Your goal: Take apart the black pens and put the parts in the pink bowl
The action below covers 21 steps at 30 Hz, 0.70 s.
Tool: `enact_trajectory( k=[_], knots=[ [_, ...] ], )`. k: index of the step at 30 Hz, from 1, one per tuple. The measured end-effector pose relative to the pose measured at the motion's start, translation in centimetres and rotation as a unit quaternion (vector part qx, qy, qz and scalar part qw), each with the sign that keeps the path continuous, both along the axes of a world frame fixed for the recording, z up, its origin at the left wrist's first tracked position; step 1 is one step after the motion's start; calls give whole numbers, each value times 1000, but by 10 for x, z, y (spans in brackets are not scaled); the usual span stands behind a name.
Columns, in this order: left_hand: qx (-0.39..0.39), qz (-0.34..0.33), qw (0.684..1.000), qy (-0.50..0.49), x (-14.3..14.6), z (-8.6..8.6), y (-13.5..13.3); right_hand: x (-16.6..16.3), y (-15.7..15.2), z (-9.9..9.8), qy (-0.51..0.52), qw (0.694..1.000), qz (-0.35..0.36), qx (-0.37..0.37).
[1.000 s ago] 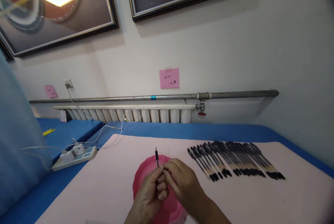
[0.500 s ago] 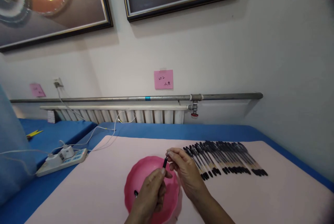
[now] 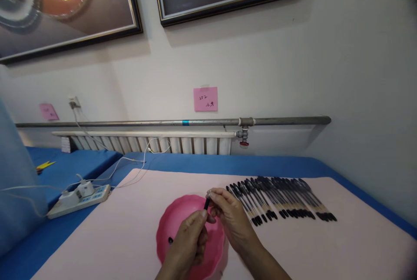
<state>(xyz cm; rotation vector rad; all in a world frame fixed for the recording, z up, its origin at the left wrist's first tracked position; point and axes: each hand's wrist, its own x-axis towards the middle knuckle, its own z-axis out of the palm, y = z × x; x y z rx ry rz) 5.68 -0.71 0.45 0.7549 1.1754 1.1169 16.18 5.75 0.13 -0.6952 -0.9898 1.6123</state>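
Over the pink scalloped bowl (image 3: 163, 221), my left hand (image 3: 191, 235) is closed around a pen (image 3: 206, 203), whose black upper part sticks up past the thumb. The fingertips of my right hand (image 3: 233, 219) pinch the pen's top end, where a small pale, shiny bit shows. Most of the pen is hidden inside my left fist. A small black piece (image 3: 170, 240) lies in the bowl, partly covered by my left hand. To the right of my right hand, several black-capped pens (image 3: 276, 197) lie side by side in a slanting row.
Pink paper (image 3: 107, 236) covers the blue table (image 3: 195, 160). A white power strip (image 3: 78, 201) with plugs and trailing cables sits at the left. Behind the table run a radiator (image 3: 185, 145) and a metal pipe (image 3: 211, 122) with a red-handled valve (image 3: 244, 144).
Both hands stay over the bowl with the pen between them. The right fingertips have shifted slightly at the pen's top end. The whole view has drifted a little.
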Motion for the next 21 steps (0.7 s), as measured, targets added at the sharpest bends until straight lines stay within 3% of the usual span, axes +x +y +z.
enact_trajectory(
  k=[9,21],
  knots=[
    [10,15,1000,9,1,0,0,-4,-2,-6,8,1000,21,-8],
    [6,6,1000,14,-2,0,2,0,-2,1,42,995,74,-46]
  ],
)
